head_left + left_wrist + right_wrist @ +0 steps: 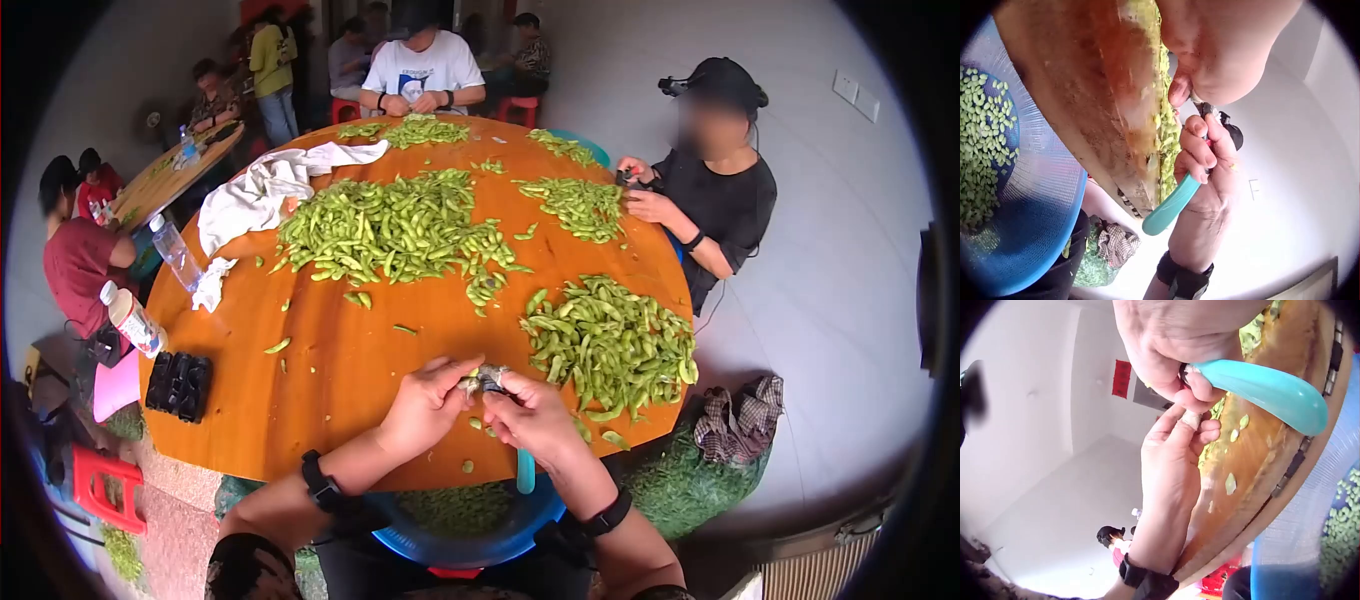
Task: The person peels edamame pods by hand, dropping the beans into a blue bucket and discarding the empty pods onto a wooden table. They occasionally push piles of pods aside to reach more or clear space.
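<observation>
Pinching a small pod between thumb and fingertips, the left hand holds it right against the right hand, whose fingers are curled tight round a teal-handled tool. Both hands meet over the near edge of the round wooden table, just left of the nearest heap of green pods. Below them, under the table edge, sits a blue basin with shelled beans lying in it.

Judging by this grip, the step goes best with the pod held near its tip so the tool's working end meets the seam, with both hands staying out over the basin so whatever comes loose drops in rather than onto the tabletop, where a few bits already lie along the rim.

Farther out, a larger spread of pods covers the middle of the table, a white cloth lies at its far left, and other people sit round the far side.

Much is hidden: the tool's working end is buried between the fingers in every view, so its shape cannot be told. The pod itself is mostly covered, and whether it is already split is unclear. Both wrist views are cut by the table's underside.
</observation>
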A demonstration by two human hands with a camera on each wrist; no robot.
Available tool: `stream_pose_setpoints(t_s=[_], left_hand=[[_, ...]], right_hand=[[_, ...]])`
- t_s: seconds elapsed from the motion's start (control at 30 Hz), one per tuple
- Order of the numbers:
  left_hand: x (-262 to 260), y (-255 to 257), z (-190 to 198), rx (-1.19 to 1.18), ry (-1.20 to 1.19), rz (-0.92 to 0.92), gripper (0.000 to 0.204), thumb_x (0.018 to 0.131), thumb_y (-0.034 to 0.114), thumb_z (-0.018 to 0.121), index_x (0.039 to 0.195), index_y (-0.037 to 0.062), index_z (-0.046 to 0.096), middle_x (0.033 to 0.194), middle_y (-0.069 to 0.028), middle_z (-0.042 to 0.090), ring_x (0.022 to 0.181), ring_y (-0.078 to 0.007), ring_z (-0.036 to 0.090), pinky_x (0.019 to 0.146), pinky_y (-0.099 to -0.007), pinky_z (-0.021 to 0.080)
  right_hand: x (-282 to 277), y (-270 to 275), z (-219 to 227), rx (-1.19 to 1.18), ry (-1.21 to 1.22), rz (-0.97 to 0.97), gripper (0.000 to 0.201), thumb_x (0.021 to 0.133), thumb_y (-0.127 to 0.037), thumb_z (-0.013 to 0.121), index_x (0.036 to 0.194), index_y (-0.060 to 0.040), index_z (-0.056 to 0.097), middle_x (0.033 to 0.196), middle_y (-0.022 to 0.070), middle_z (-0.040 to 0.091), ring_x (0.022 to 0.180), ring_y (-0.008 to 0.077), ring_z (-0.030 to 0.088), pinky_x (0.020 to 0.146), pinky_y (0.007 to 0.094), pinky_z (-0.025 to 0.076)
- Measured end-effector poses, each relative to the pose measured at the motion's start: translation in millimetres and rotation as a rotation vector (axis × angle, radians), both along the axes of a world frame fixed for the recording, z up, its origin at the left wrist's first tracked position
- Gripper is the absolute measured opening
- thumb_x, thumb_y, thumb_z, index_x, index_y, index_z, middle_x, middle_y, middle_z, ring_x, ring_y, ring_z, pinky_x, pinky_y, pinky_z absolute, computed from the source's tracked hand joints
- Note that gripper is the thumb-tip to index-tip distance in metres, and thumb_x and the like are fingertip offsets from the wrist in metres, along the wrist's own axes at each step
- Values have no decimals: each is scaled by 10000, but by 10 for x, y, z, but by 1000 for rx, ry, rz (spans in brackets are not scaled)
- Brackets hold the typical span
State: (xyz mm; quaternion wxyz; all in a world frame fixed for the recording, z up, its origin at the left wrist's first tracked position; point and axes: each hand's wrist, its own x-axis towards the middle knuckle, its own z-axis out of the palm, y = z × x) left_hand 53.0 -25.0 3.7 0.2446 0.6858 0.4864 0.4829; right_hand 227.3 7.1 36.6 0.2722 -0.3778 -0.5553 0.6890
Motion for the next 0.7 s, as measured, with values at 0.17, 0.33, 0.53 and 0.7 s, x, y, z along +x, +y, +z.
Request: stream_pose_setpoints(t_s=[0.17,0.33,0.53,0.7], left_hand=[[-38,34,-67,-19,-114,-5,378,847,-122,490,1182,23,591,892,-90,611,708,-140,644,666,-255,539],[-81,74,-113,-63,-200,-43,368,836,-129,471,1162,-4,587,912,-98,610,724,-149,645,669,-263,534],[-158,119,-122,-310,-514,-166,295,948,-33,434,1205,-2,577,921,-58,639,754,-120,632,722,-251,528],[-225,157,-32,-579,-879,-271,250,978,64,463,1190,2,581,941,-79,652,746,-122,626,708,-251,521]], right_hand=[[-92,26,-75,-93,117,-53,90,933,-74,517,959,-47,598,685,-19,525,503,23,430,422,178,315],[-126,97,-190,-118,154,-71,84,932,-60,518,953,-43,597,680,-7,531,459,34,424,383,191,285],[-89,180,-185,-222,212,-33,120,899,-59,548,994,-31,615,665,-2,534,433,52,416,365,204,270],[-1,238,-131,-246,203,-2,139,895,-58,553,1009,-31,626,657,-3,530,435,52,417,364,210,271]])
